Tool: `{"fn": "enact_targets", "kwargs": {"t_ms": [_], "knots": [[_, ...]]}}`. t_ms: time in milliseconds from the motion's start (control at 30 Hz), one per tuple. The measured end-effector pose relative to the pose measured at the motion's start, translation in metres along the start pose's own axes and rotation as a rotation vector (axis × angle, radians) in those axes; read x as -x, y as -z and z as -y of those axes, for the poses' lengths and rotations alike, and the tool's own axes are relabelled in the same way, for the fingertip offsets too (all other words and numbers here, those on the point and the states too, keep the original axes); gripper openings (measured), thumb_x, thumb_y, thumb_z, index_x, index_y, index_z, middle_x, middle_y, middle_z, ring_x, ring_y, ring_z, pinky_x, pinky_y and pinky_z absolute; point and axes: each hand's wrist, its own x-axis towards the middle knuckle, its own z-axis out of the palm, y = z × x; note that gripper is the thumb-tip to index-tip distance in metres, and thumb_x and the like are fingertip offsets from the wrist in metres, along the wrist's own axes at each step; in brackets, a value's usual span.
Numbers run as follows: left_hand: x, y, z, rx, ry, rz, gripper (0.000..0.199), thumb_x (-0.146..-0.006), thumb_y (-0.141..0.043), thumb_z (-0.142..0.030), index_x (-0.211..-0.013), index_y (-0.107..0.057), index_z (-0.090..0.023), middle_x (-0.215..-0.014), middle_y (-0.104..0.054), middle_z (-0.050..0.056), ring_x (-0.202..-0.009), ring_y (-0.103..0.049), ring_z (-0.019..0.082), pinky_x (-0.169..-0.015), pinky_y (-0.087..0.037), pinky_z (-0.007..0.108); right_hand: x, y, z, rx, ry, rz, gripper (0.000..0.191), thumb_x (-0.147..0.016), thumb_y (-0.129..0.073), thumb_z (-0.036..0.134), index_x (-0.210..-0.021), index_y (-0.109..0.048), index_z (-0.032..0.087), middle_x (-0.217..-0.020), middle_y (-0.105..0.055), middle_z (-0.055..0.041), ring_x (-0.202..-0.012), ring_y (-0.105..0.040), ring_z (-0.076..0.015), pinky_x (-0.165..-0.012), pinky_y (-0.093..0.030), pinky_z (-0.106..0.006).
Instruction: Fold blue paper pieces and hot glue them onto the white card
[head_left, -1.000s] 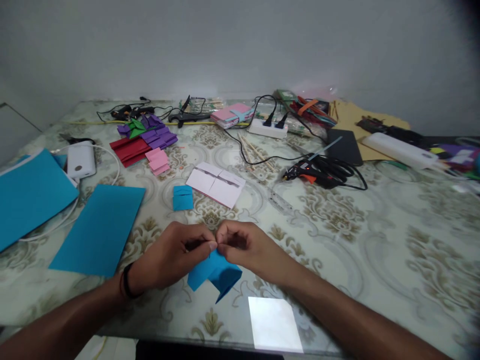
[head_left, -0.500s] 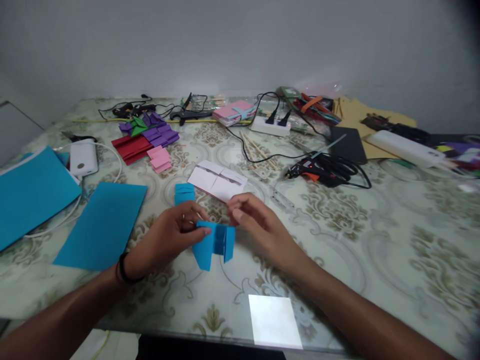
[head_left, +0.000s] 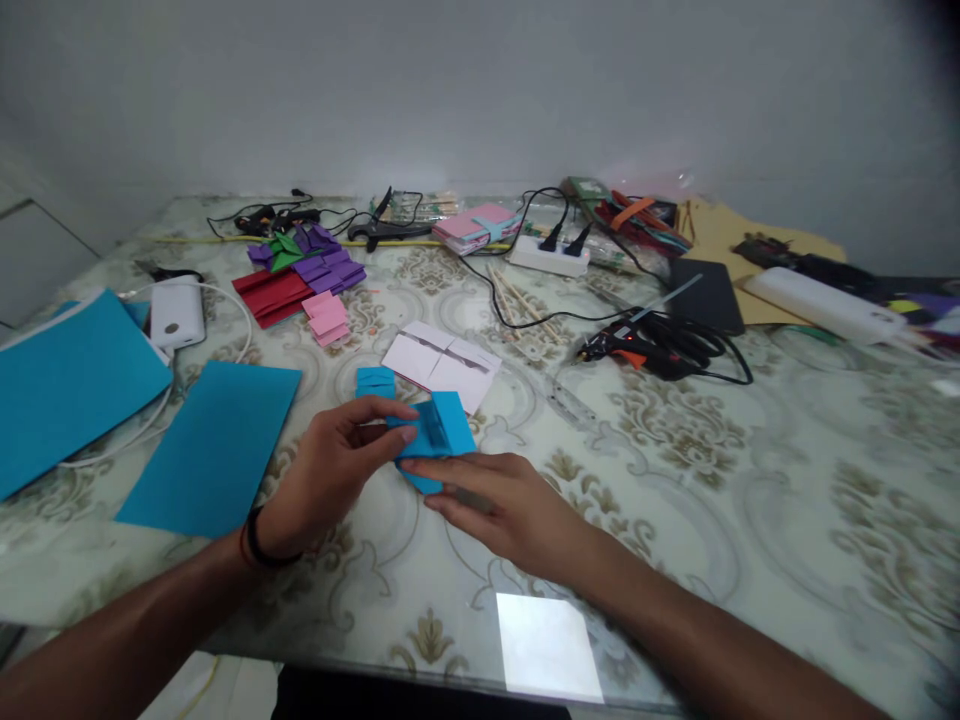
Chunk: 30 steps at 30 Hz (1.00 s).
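A folded blue paper piece (head_left: pixel 454 424) is between my hands, one flap raised on its right side. My left hand (head_left: pixel 349 440) grips its left edge between thumb and fingers. My right hand (head_left: pixel 495 500) has its fingers along the near edge, pinching a lower flap that they partly cover. Just behind my left hand lies a small blue folded piece (head_left: pixel 375 380). Beyond the held paper rests a white folded card (head_left: pixel 442 362) with dark slits. A flat blue sheet (head_left: pixel 217 447) lies to the left of my left forearm.
More blue sheets (head_left: pixel 75 390) and a white power bank (head_left: pixel 178 313) are at the left. Red (head_left: pixel 274 295), purple (head_left: pixel 328 268) and pink folded papers (head_left: pixel 327 319) lie further back. A black glue gun (head_left: pixel 637 345) and a power strip (head_left: pixel 550 256) with cables are on the right.
The blue paper has been turned, its flap now pointing away. My right hand has come down and left from beside it and now holds its near edge.
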Motion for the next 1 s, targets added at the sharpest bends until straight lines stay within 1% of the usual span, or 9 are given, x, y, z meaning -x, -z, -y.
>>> {"fn": "enact_targets", "kwargs": {"t_ms": [67,133,233,400,500,567,700,867,1000], "knots": [[0.003,-0.002,-0.001,0.035,0.004,0.035,0.022,-0.082,-0.082,-0.033,-0.098,-0.078,-0.018,-0.085,-0.077,0.002,-0.079,-0.069,0.015,-0.07,-0.053,0.022,0.001,0.002,-0.002,0.032,0.017,-0.03,0.029,-0.1,-0.063,0.026,-0.127,-0.073,0.023,-0.098,-0.08,-0.0059,-0.079,-0.073,-0.0165,-0.075,-0.056,-0.025],[0.004,-0.004,-0.002,0.068,0.006,0.045,0.019,-0.082,-0.082,-0.031,-0.094,-0.078,-0.017,-0.086,-0.077,0.003,-0.081,-0.069,0.015,-0.072,-0.054,0.023,0.001,0.005,-0.001,0.023,0.018,-0.047,0.025,-0.101,-0.062,0.025,-0.121,-0.076,0.023,-0.096,-0.081,-0.005,-0.076,-0.072,-0.015,-0.074,-0.056,-0.023],[0.004,-0.004,-0.002,0.115,0.002,0.039,0.017,-0.08,-0.083,-0.027,-0.088,-0.072,-0.017,-0.08,-0.072,0.0,-0.074,-0.065,0.012,-0.067,-0.051,0.02,-0.001,0.01,0.002,-0.047,0.0,-0.063,0.017,-0.1,-0.066,0.028,-0.109,-0.079,0.024,-0.099,-0.081,-0.0033,-0.076,-0.073,-0.0137,-0.072,-0.056,-0.021],[0.001,-0.004,-0.001,0.24,0.011,0.094,0.037,-0.075,-0.084,-0.013,-0.103,-0.061,-0.021,-0.072,-0.061,-0.008,-0.063,-0.058,0.007,-0.058,-0.047,0.016,-0.007,0.012,0.004,-0.125,-0.023,-0.077,0.016,-0.099,-0.067,0.033,-0.091,-0.076,0.022,-0.089,-0.079,-0.0019,-0.079,-0.073,-0.015,-0.074,-0.055,-0.023],[0.0,-0.004,0.0,0.249,0.07,0.18,0.038,-0.075,-0.082,-0.013,-0.107,-0.062,-0.019,-0.075,-0.068,-0.005,-0.067,-0.065,0.009,-0.062,-0.051,0.017,-0.006,0.011,0.006,-0.142,-0.113,-0.092,0.013,-0.096,-0.071,0.032,-0.087,-0.07,0.021,-0.08,-0.073,-0.0002,-0.072,-0.068,-0.0141,-0.063,-0.051,-0.022],[0.0,-0.004,0.0,0.241,0.116,0.239,0.031,-0.077,-0.081,-0.015,-0.102,-0.064,-0.016,-0.082,-0.074,0.0,-0.073,-0.07,0.012,-0.068,-0.055,0.021,-0.004,0.01,0.007,-0.193,-0.196,-0.117,0.013,-0.092,-0.075,0.031,-0.089,-0.065,0.022,-0.076,-0.067,0.0018,-0.068,-0.063,-0.0135,-0.059,-0.048,-0.022],[0.0,-0.004,0.0,0.206,0.138,0.311,0.018,-0.08,-0.079,-0.016,-0.095,-0.07,-0.015,-0.084,-0.078,0.002,-0.078,-0.074,0.016,-0.071,-0.059,0.023,-0.002,0.005,0.009,-0.397,-0.296,-0.194,0.028,-0.087,-0.079,0.03,-0.099,-0.054,0.026,-0.076,-0.058,0.0055,-0.069,-0.061,-0.0131,-0.065,-0.052,-0.025],[0.0,-0.003,0.0,0.177,0.164,0.33,0.024,-0.082,-0.08,-0.025,-0.104,-0.075,-0.015,-0.091,-0.081,0.004,-0.086,-0.077,0.02,-0.078,-0.064,0.029,-0.007,0.001,0.008,-0.664,-0.421,-0.222,0.041,-0.084,-0.082,0.036,-0.101,-0.045,0.027,-0.069,-0.052,0.0099,-0.059,-0.059,-0.0118,-0.058,-0.053,-0.025],[0.0,-0.002,-0.001,0.151,0.163,0.342,0.027,-0.084,-0.08,-0.028,-0.107,-0.078,-0.016,-0.101,-0.082,0.006,-0.087,-0.078,0.019,-0.079,-0.064,0.027,-0.009,0.001,0.008,-0.689,-0.477,-0.223,0.045,-0.081,-0.084,0.04,-0.103,-0.046,0.027,-0.067,-0.056,0.0097,-0.057,-0.059,-0.0121,-0.057,-0.053,-0.026]]}}
